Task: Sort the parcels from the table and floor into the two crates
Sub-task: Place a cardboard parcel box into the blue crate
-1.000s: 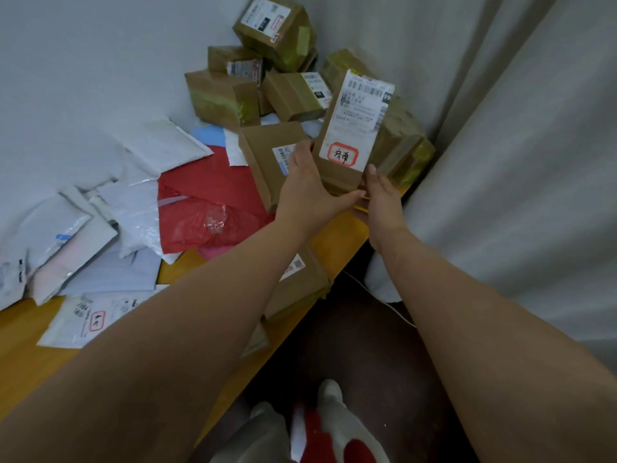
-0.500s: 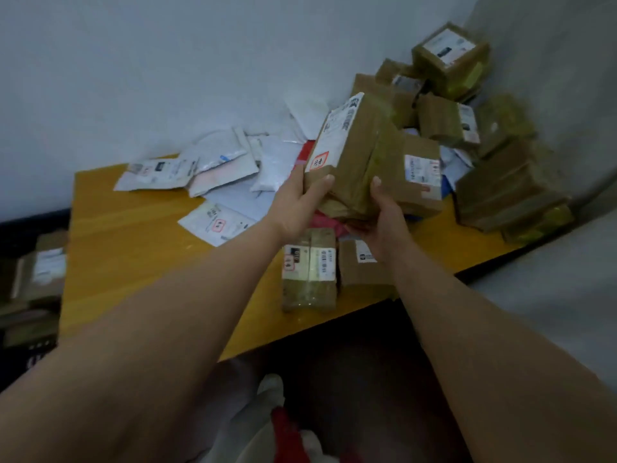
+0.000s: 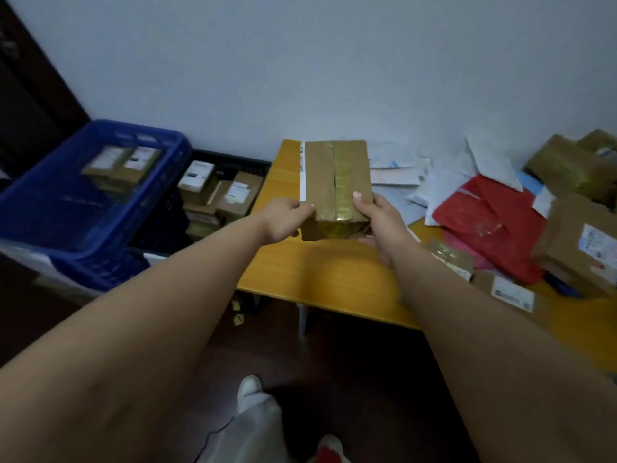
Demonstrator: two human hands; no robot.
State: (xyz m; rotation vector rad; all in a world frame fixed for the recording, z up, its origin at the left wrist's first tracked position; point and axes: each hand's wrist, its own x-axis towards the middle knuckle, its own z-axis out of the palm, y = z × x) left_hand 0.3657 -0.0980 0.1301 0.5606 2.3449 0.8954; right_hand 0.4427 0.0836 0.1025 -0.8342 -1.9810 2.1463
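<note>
I hold a taped brown cardboard parcel (image 3: 335, 182) in both hands above the left end of the yellow table (image 3: 320, 272). My left hand (image 3: 283, 218) grips its near left corner and my right hand (image 3: 379, 217) grips its near right side, thumb on the tape. A blue crate (image 3: 100, 195) with brown boxes inside stands to the left. Behind it a black crate (image 3: 233, 162) holds several labelled boxes. More parcels lie on the table at right: white mailers (image 3: 447, 172), a red bag (image 3: 484, 222) and brown boxes (image 3: 581, 242).
A white wall runs behind the table and crates. Dark floor lies in front of the table, with my shoes (image 3: 250, 385) at the bottom. A dark door or frame (image 3: 30, 95) stands at the far left.
My view has swung left from the parcel pile towards the crates. The parcel has turned in my hands, its label now facing away and its taped side up.
</note>
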